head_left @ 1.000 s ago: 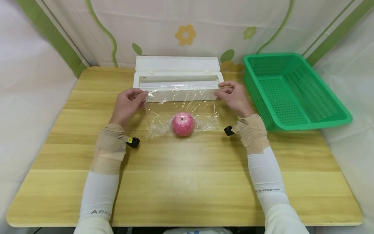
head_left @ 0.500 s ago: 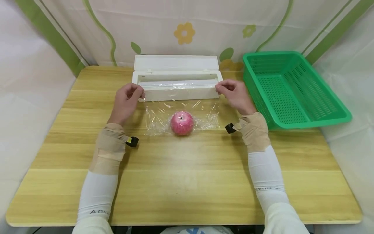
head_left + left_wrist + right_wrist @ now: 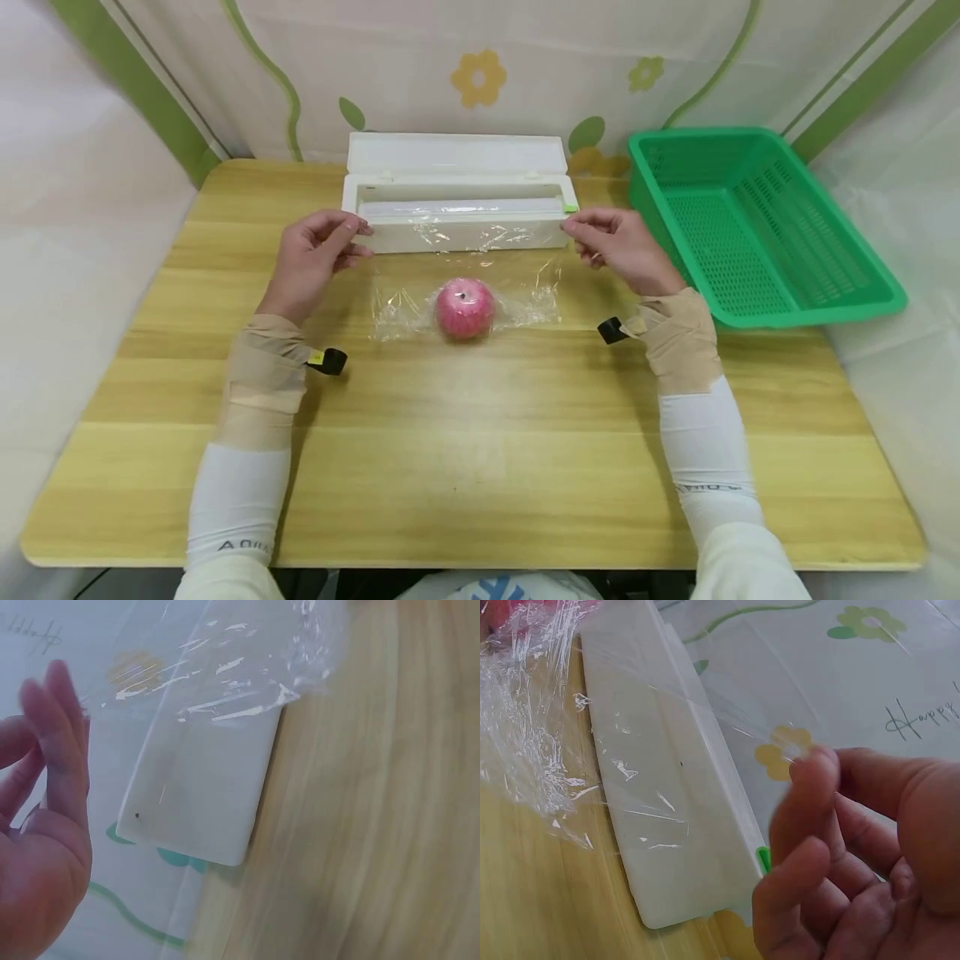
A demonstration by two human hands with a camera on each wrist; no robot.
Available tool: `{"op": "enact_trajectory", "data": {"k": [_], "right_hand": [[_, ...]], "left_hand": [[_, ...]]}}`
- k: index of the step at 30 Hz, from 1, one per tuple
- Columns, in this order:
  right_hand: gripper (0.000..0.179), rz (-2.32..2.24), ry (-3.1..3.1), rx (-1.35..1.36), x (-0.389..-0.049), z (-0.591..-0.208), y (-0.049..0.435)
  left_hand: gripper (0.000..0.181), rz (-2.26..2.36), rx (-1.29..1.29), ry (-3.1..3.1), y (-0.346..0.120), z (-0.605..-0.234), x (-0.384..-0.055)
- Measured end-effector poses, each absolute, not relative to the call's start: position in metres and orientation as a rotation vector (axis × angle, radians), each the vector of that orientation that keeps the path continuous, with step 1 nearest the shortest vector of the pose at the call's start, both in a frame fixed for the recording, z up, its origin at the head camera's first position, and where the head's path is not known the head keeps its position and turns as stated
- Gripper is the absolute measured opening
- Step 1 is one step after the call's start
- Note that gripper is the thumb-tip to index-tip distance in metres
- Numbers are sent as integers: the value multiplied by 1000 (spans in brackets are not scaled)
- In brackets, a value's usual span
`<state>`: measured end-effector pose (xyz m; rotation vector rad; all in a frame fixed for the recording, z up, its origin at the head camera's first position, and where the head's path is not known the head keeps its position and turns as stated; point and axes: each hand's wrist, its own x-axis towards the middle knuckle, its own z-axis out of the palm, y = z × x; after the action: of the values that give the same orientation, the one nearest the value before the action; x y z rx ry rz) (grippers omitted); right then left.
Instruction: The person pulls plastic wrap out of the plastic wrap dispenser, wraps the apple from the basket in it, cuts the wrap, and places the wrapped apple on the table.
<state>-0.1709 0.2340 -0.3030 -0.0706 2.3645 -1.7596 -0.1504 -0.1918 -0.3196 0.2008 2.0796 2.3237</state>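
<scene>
A sheet of clear cling film [image 3: 542, 310] stretches from the front of a white cling film dispenser [image 3: 457, 154], whose lid is up, to a pink-red apple [image 3: 465, 310] on the table. The apple sits under crinkled film at the sheet's near end. My left hand [image 3: 309, 260] pinches the film's far left corner between thumb and fingers, in front of the dispenser's left end. Across from it, my right hand [image 3: 624, 250] pinches the far right corner, its other fingers loosely curled. In the right wrist view, film [image 3: 622, 769] runs taut to the fingertips.
A green plastic basket [image 3: 750, 312] stands at the table's back right, close beside the right forearm. A small green piece [image 3: 570, 208] shows at the dispenser's right end. Behind the wooden table [image 3: 480, 467] hangs a flowered curtain [image 3: 405, 75].
My hands have drawn a little apart, left hand leftward and right hand rightward. The green piece at the dispenser's right end has come into sight. Apple and dispenser stay put.
</scene>
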Motion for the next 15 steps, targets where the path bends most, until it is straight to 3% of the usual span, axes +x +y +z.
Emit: {"op": "enact_trajectory", "data": {"k": [7, 15], "right_hand": [[35, -1624, 2382, -166, -160, -288, 237], [28, -1547, 2383, -268, -142, -285, 242]], "left_hand": [[24, 2290, 290, 1989, -197, -313, -138], [18, 2174, 400, 2032, -204, -315, -122]]}}
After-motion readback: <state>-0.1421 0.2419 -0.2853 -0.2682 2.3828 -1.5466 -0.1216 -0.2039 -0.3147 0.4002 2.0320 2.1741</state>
